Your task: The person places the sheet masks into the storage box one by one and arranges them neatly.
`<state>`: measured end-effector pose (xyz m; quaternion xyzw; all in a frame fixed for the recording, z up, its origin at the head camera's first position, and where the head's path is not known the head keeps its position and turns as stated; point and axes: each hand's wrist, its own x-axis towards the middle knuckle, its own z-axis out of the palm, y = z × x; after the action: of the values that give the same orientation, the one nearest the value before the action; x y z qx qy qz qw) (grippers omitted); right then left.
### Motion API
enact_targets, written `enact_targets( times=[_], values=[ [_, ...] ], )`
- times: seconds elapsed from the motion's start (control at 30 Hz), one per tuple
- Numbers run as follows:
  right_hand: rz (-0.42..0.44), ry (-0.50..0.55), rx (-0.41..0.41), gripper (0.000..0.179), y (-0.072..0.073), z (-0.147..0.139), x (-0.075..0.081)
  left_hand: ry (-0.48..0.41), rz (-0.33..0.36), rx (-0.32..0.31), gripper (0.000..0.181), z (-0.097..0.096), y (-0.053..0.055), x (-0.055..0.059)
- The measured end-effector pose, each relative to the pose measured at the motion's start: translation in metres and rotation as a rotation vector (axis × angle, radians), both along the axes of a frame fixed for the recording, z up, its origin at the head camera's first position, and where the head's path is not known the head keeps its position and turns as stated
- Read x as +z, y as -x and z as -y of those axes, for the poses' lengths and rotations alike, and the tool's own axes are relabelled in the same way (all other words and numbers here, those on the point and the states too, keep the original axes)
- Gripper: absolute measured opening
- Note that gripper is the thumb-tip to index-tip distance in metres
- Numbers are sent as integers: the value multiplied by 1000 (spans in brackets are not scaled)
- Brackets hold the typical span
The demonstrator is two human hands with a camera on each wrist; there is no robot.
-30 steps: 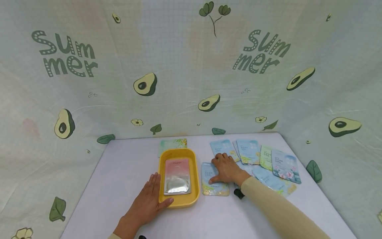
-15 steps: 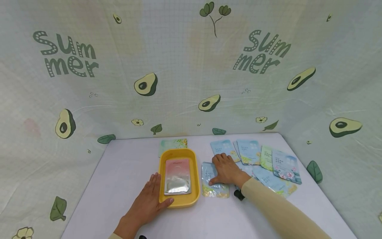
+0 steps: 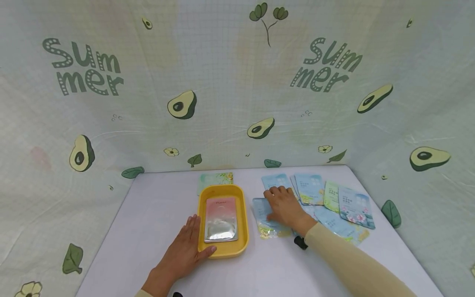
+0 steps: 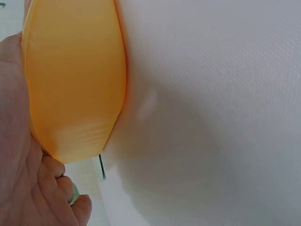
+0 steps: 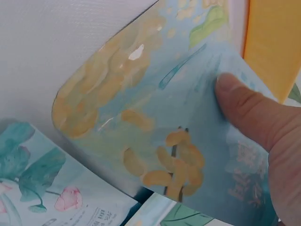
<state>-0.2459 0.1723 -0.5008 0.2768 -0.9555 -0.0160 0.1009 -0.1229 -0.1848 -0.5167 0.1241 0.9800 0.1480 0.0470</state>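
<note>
- Blue packet [image 3: 262,210] in the right hand [image 3: 286,208], just right of the yellow tray [image 3: 227,250], over a white table [image 3: 156,210]; tilted, and apparently raised at least partly off the surface.
- Right hand bent around one side of the packet, thumb [image 5: 247,108] laid on the printed face in the right wrist view; fingers behind hidden there (a pinch, by best judgement, with its depth hard to tell).
- Left hand [image 3: 182,249] with fingers straight and together along the tray's left side, thumb on the near rim; seemingly steadying, not gripping.
- Thin, flat and glossy in look: probably light, bendy rather than stiff, and rather slippery on the printed face.
- Perhaps soft inside, so liable to sag from a corner hold; unlikely to break, but easily creased under a hard squeeze.
- Best held near the middle of a long edge, thumb above and fingers below, with gentle pressure.
- Pink and silver packet [image 3: 220,218] lying inside the tray, lengthwise, shiny at the near end.
- Other packets [image 3: 311,187] overlapping on the right, near the right hand; apt to slide along if brushed.
- Green packet [image 3: 215,178] partly hidden by the tray's far end (beneath or merely beyond, cannot tell).
</note>
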Motion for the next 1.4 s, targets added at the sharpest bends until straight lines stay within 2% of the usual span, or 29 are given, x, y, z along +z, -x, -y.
enact_targets(
  times=[0.23, 0.33, 0.4, 0.57, 0.7, 0.83, 1.13, 1.3, 1.4],
  values=[
    [-38, 26, 25, 53, -1, -6, 7, -8, 11, 5, 108, -1, 0, 2],
    [-7, 55, 28, 50, -3, -7, 12, -7, 10, 6, 109, 0, 0, 2],
    [52, 79, 18, 53, -4, -7, 17, -6, 10, 7, 109, 0, 0, 1],
    [290, 193, -68, 71, -7, -10, 31, 1, 10, 4, 110, 0, 0, 1],
    [386, 326, -133, 79, -5, -15, 35, -3, 16, 7, 109, 0, 0, 1],
    [406, 445, -145, 74, -2, -22, 31, -2, 30, 17, 109, -1, 0, 1],
    [402, 671, -156, 44, 2, -35, 10, -16, 45, 26, 109, -2, 0, 1],
    [390, 749, -175, 42, 5, -36, 1, -14, 51, 32, 109, -2, 0, 2],
    [414, 800, -233, 42, 6, -35, -2, -19, 61, 37, 110, -3, 0, 2]
  ],
)
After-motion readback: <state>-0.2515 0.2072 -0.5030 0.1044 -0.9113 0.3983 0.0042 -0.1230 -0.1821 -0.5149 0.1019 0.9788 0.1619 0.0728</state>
